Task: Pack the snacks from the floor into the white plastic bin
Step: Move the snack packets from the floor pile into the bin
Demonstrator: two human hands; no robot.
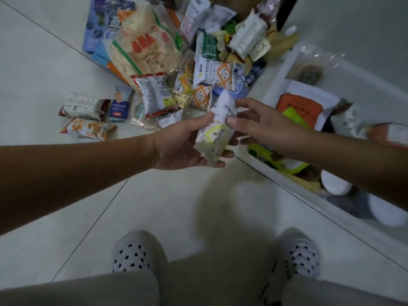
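Done so far: the white plastic bin already holds several packs, among them an orange pack and a yellow-green one, with room left at its near end.
Left to do: a large pile of snacks lies on the floor to the left of the bin and beyond its end. It includes a big clear bag of crackers and a silver-and-red pack. A few loose packs lie further left, well apart from the bin. By my judgement, well under half is packed.
Item in hand: a white snack packet with a yellow-green diamond print is held upright in the air, just left of the bin's near corner and not yet over it.
Left hand: arm stretched forward, palm turned up, fingers under the packet and thumb on its side, gripping its lower half.
Right hand: reaches across above the bin's edge, thumb and fingers pinching the packet's upper part.
Likely step: passing the packet to the right hand for placing in the bin.
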